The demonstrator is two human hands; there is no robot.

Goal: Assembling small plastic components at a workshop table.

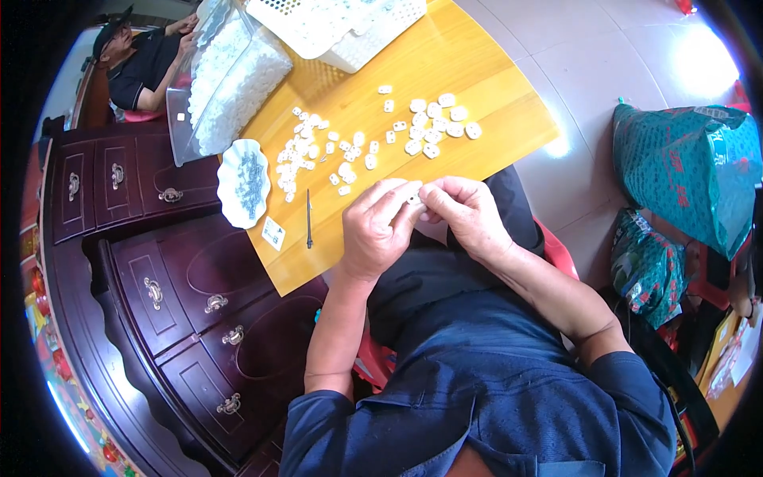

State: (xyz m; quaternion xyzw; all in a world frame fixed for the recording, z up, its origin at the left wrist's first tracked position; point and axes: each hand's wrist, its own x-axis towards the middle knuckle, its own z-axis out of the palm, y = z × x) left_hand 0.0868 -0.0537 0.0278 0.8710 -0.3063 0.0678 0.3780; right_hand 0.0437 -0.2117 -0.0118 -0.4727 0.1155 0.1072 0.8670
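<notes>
Above the near edge of the wooden table, my left hand and my right hand meet with their fingertips pinched on a small white plastic piece. Fingers cover most of that piece, and a dark spot shows on it. Beyond my hands lies a group of white oval pieces with holes. Smaller white pieces are scattered further left. A thin dark tool lies left of my left hand. White scalloped dish holds many small greyish parts, too fine to make out.
A clear bin full of white pieces and a white perforated basket stand at the back. By the dish lies a small card. A dark wooden cabinet fills the left; green bags are at right. Another person sits far left.
</notes>
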